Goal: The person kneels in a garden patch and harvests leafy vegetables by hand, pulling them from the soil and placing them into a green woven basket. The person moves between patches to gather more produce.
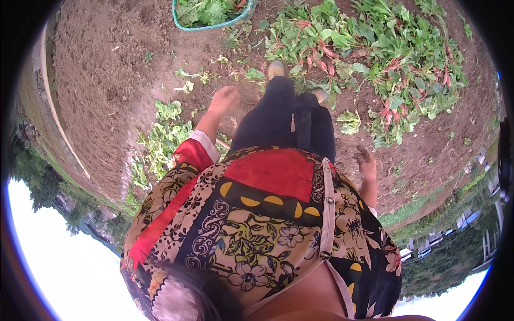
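Observation:
My left hand (225,100) hangs over bare soil left of my legs, blurred, with its fingers curled; whether it holds anything cannot be told. Soil marks the fingers of my right hand (365,160), which is at the right of my body, partly bent, with nothing seen in it. Beyond my shoes, pulled red-rooted radishes (321,60) with green leaves lie in a broad heap. A teal-rimmed basket (213,27) at the top holds leafy greens (202,12). Near my left forearm are more leafy greens (168,132).
My shoes (276,69) stand at the heap's near edge. Loose leaves (204,75) are scattered on the brown soil (104,80). A pale curved border (50,96) runs along the far left. Part of a thin stick (223,143) shows beside my left thigh.

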